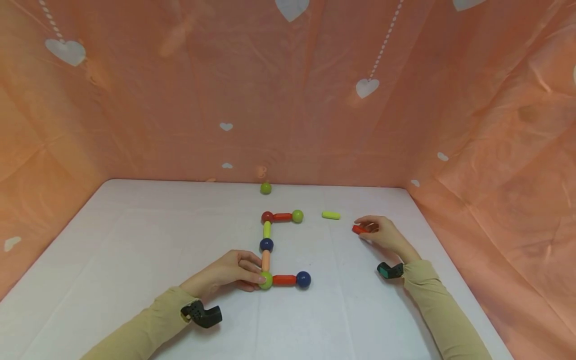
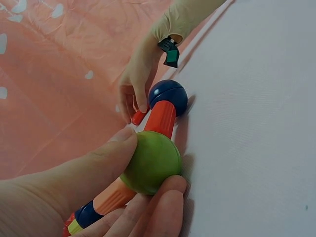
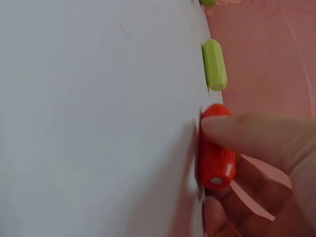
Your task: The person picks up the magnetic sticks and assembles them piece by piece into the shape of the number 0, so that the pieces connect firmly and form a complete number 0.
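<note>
My left hand [image 1: 231, 271] grips a green ball [image 2: 153, 163] between thumb and fingers. That ball is the near corner of a C-shaped chain of toy rods and balls lying on the table. From it a red rod [image 1: 284, 280] leads right to a blue ball [image 1: 303, 279]. An orange rod [image 1: 266, 260] runs away to another blue ball [image 1: 267, 244], then a yellow rod [image 1: 267, 229], a red ball [image 1: 267, 217], a red rod [image 1: 282, 217] and a green ball [image 1: 297, 216]. My right hand [image 1: 382, 234] pinches a loose red rod [image 3: 217, 158], a silver disc on its end, at the tabletop.
A loose yellow-green rod [image 1: 331, 215] lies beyond my right hand, to its left. One more green ball [image 1: 266, 188] sits at the far edge of the white table [image 1: 148, 225]. Orange cloth [image 1: 202, 100] with white hearts hangs behind and at the sides.
</note>
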Tool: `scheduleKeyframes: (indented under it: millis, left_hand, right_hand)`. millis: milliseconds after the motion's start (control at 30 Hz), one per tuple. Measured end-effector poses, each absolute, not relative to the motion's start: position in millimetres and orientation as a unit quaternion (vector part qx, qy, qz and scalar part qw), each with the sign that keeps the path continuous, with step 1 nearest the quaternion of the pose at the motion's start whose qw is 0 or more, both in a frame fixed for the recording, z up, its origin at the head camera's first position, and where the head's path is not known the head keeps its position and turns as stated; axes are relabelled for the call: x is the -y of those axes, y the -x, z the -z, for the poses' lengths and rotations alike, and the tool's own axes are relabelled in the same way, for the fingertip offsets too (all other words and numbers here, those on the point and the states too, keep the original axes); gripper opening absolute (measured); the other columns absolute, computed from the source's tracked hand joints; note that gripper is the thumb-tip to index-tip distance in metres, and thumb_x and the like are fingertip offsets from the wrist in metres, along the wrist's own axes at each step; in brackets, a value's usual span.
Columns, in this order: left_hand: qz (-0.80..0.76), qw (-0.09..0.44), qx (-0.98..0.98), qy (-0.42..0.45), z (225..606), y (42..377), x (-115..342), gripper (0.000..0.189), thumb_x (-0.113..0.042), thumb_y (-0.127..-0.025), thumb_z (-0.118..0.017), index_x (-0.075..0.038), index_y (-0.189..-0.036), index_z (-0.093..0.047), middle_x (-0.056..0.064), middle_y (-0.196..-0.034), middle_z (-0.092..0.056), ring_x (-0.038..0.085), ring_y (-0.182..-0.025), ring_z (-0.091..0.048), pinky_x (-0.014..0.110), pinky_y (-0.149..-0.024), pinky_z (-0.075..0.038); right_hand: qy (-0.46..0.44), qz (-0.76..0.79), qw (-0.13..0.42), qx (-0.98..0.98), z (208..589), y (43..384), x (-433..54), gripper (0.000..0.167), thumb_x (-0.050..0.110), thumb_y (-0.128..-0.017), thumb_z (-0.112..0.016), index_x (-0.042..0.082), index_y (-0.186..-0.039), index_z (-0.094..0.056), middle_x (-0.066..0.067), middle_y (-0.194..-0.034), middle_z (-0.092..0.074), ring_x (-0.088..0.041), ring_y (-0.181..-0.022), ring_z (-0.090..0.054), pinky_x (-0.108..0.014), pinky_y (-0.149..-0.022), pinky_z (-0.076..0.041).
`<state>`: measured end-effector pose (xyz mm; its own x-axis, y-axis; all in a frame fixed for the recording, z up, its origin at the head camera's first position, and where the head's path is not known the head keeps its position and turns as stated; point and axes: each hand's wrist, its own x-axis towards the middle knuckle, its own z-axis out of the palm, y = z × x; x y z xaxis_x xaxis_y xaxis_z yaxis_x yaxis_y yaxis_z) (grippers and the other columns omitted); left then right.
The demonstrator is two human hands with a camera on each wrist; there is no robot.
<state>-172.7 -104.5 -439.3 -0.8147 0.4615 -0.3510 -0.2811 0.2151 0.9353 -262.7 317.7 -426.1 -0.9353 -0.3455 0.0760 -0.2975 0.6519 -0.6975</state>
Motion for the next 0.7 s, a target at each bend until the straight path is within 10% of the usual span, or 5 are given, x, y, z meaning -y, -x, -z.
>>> scheduleKeyframes:
  millis: [700]
  left_hand:
    - [-0.621, 0.3, -0.721, -0.068, 439, 172, 105, 0.045, -0.011, -0.078, -0.08, 0.004, -0.114, -0.057, 0.012, -0.096, -0.07, 0.023, -0.078, -0.069, 0.033, -0.068, -0.058]
  right_hand:
    - [0.146, 0.56, 0.135, -0.804, 417, 234, -236, 0.041, 0.012, -0.093, -0.063, -0.001, -0.131, -0.054, -0.02, -0.122, -0.055, -0.027, -0.095, -0.061, -0.036, -0.077, -0.055]
